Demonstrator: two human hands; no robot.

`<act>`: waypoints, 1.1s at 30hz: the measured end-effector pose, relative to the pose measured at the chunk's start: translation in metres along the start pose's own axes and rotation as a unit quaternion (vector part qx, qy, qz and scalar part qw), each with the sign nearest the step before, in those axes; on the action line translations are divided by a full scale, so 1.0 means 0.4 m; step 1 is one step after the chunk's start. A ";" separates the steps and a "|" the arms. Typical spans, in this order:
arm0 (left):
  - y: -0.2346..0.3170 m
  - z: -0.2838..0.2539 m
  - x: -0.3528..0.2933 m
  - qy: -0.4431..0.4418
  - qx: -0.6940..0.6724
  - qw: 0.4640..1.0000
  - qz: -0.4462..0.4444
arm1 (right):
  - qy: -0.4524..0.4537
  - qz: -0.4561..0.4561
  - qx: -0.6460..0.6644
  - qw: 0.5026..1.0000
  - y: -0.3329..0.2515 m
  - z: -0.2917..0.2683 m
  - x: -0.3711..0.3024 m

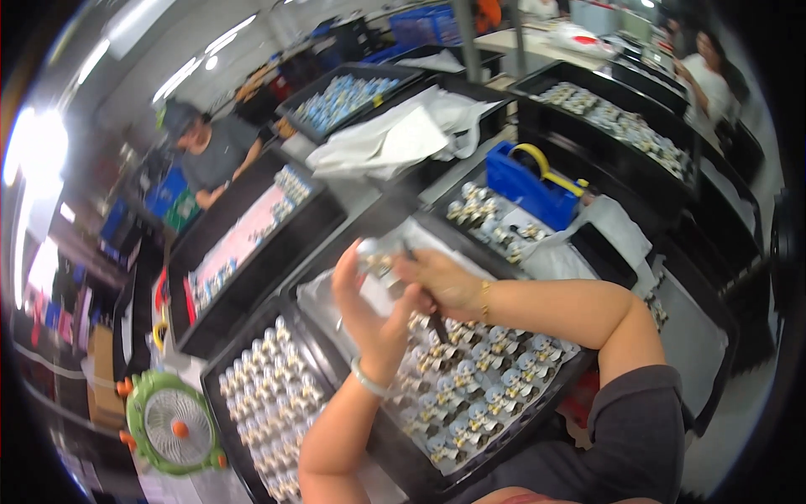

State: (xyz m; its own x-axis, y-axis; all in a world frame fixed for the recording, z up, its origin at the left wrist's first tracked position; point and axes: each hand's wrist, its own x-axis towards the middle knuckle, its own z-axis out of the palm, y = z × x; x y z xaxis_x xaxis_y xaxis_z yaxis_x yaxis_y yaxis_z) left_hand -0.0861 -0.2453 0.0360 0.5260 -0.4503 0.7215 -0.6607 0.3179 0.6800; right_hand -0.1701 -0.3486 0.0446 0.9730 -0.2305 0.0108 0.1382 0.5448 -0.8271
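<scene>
My left hand (pixel 369 315) holds up a small figurine (pixel 375 257) with a pale rounded top, its details blurred. Close beside it, my right hand (pixel 449 286) is closed round a dark, slim, pen-like tool (pixel 438 326), whose lower end points down. Both hands are above a black tray (pixel 495 449) with several rows of small blue, white and yellow figurines (pixel 470 391) standing on a pale liner. Fingers partly cover the figurine in my left hand.
To the left stand a second tray of figurines (pixel 273 395) and a green fan (pixel 178 424). Beyond my hands are a blue tape dispenser (pixel 529 189), a dark phone-like slab (pixel 603 252) and white sheets (pixel 403 139). A person (pixel 214 147) works at the far left.
</scene>
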 end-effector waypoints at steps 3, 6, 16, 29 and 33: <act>0.012 0.022 -0.006 -0.009 -0.048 0.999 -0.017 | 0.006 -0.032 -0.009 0.999 -0.006 0.002 -0.009; 0.027 0.037 -0.003 -0.017 -0.079 0.996 -0.036 | -0.019 -0.036 -0.023 0.999 -0.014 -0.014 -0.022; -0.017 0.017 0.016 -0.002 -0.171 0.979 -0.109 | 0.024 -0.022 -0.018 0.999 0.004 -0.016 0.015; -0.018 0.035 -0.006 -0.038 -0.116 0.989 -0.081 | 0.034 -0.048 -0.045 0.997 -0.100 -0.026 -0.026; -0.024 0.033 -0.017 -0.135 -0.021 0.988 -0.069 | 0.136 -0.215 -0.140 0.957 -0.273 -0.109 -0.099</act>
State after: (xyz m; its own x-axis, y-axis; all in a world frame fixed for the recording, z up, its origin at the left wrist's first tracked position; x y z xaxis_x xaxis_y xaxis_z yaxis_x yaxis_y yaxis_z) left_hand -0.0906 -0.2565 0.0230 0.4442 -0.6958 0.5644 -0.5663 0.2701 0.7787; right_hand -0.2319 -0.4342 0.1098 0.7472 -0.6077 0.2691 0.4232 0.1229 -0.8977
